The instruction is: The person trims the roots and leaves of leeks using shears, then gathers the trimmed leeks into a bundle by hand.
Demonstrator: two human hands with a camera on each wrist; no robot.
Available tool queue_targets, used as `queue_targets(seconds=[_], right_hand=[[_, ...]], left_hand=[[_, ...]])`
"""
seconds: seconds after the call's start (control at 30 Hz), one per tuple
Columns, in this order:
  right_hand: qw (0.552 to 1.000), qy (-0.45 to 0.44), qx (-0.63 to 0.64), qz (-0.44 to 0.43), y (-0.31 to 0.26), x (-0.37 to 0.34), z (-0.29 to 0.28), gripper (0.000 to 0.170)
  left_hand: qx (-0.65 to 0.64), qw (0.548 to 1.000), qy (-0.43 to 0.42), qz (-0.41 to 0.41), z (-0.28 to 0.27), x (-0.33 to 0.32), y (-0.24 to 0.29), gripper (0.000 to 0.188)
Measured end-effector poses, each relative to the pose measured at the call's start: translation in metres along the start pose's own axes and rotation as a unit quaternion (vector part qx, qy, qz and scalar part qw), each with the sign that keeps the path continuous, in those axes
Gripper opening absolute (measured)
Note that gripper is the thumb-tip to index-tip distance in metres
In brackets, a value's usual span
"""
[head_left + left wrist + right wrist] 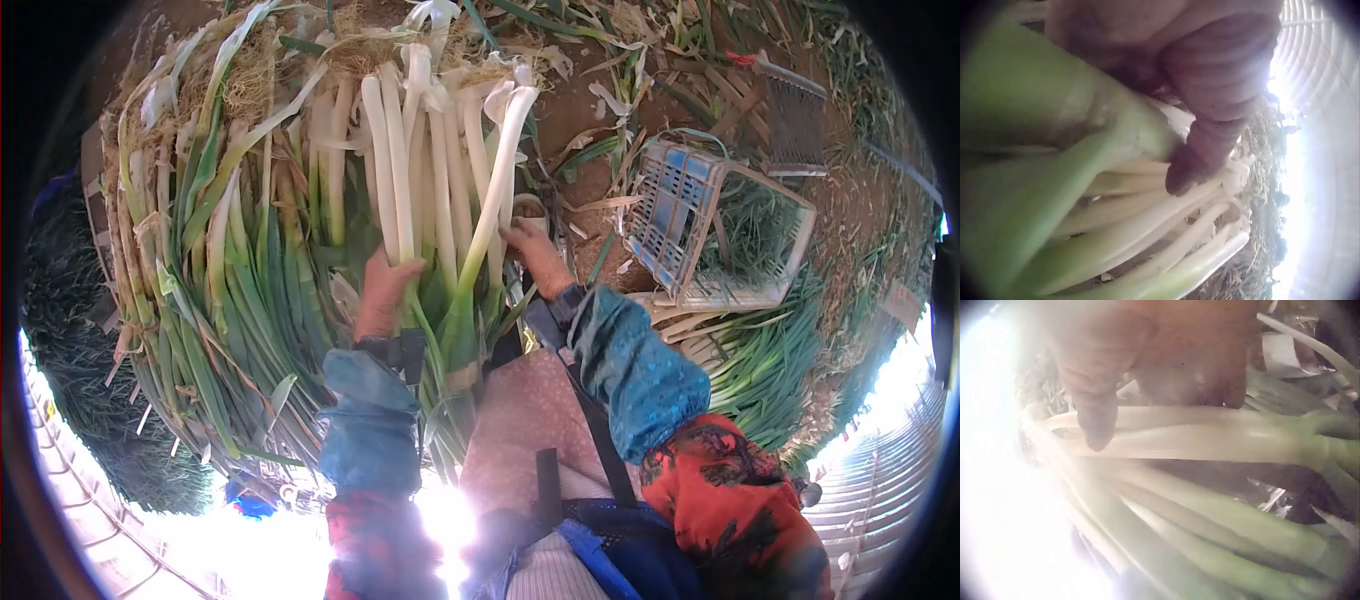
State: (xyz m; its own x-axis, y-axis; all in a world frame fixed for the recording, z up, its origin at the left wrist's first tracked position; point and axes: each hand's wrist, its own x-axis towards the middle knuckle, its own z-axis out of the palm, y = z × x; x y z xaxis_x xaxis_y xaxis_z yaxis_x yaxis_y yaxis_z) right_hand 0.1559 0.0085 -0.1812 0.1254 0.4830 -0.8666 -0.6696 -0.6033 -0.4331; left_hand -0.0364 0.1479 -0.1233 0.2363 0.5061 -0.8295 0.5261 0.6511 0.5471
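Note:
Peeled white-stalked leeks [430,190] lie side by side in front of the person, roots away and green leaves towards the body. The left hand [385,290] grips a leek at the left of this group, near where white turns green. In the left wrist view its thumb [1216,106] bends over the stalk. On the group's right side, the right hand [538,258] holds another leek [1210,440], thumb in front and the other fingers partly hidden behind it. One pale leek [500,190] slants across the others beside the right hand.
A large pile of unpeeled leeks [235,270] with dry roots lies on the left. To the right stand a blue-and-white plastic crate [690,215] and a heap of cleaned leeks [765,370]. Leaf scraps cover the soil, and a dark slatted crate [795,120] sits farther back.

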Motion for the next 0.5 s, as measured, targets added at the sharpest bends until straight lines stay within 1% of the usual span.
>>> queue_targets(seconds=[0.1,0.13,0.17,0.23,0.27,0.37,0.4,0.5], right_hand=[[0.996,-0.044,-0.069,-0.019,-0.013,-0.027,0.011,0.048],[0.991,-0.067,-0.108,-0.046,-0.018,-0.028,0.017,0.049],[0.988,-0.084,-0.129,-0.02,-0.017,-0.024,0.021,0.048],[0.977,-0.12,-0.175,0.029,-0.022,-0.014,0.031,0.048],[0.973,-0.14,-0.179,0.025,-0.024,-0.013,0.033,0.049],[0.957,-0.162,-0.234,-0.056,-0.036,-0.024,0.035,0.053],[0.962,-0.162,-0.215,-0.052,-0.038,-0.03,0.037,0.057],[0.962,-0.168,-0.199,-0.085,-0.03,-0.03,0.045,0.058]], left_hand=[[-0.054,0.996,-0.041,-0.05,-0.009,0.005,-0.01,0.055],[-0.067,0.994,-0.06,-0.065,-0.012,0.005,-0.008,0.055],[-0.079,0.991,-0.079,-0.08,-0.013,0.006,-0.006,0.055],[-0.099,0.989,-0.074,-0.079,-0.009,0.007,-0.012,0.055],[-0.11,0.988,-0.068,-0.08,-0.006,0.005,-0.017,0.055],[-0.055,0.998,-0.01,-0.004,0.007,-0.005,-0.026,0.056],[-0.021,1.0,0.01,0.015,0.011,-0.008,-0.025,0.056],[0.015,0.999,0.019,0.033,0.015,-0.01,-0.027,0.058]])
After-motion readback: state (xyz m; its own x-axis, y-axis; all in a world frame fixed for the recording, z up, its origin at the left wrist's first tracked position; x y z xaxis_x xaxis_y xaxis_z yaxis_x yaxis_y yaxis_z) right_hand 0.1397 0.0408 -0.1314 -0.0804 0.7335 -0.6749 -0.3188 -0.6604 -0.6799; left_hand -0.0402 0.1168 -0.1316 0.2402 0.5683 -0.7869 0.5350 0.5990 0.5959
